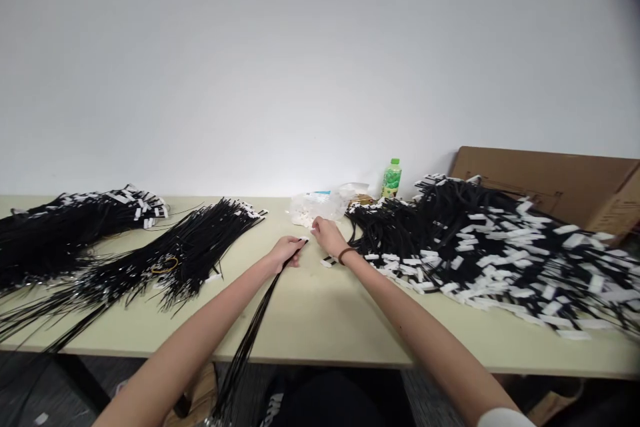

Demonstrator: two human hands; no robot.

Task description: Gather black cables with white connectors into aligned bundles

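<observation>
My left hand (287, 253) is closed round one end of a bundle of thin black cables (257, 320), whose lengths trail down over the table's front edge. A small white tip shows at the held end. Just to the right, my right hand (327, 238) has its fingers pinched together; whatever is between them is too small to make out. Behind the hands lies a clear plastic bag (320, 207), with small white pieces (303, 219) at its opening. The two hands are close but apart.
To the right spreads a large heap of black cables with white tags (500, 253). Two more black bundles (200, 240) lie on the left, one with a yellow tie (166, 267). A green-capped bottle (391, 180) and a cardboard box (540, 180) stand against the wall.
</observation>
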